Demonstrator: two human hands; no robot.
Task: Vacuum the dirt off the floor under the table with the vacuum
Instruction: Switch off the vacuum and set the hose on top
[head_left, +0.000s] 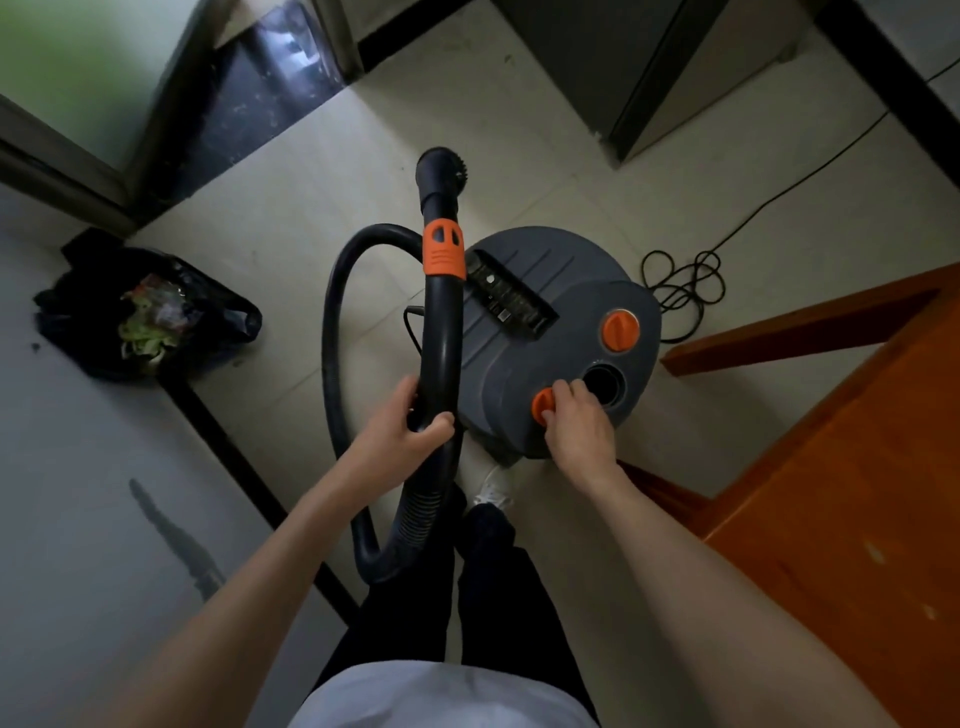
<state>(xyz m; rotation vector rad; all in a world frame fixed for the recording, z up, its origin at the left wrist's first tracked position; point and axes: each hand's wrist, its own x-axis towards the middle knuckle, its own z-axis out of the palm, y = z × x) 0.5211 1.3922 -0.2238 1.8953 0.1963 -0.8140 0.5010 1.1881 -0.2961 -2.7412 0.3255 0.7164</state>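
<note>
I grip the wand (441, 332) in my left hand (410, 436), nozzle (439, 169) toward twelve o'clock, while my right hand (576, 421) fingers pinch the vacuum (519, 332)'s orange knob (544, 404), likely switching it on beside the surface (857, 467) at three o'clock.

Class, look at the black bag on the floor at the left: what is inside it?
The open black bag holds crumpled scraps in pale green, white and reddish tones, likely rubbish. What each scrap is cannot be told, and anything beneath the top layer is covered.
</note>
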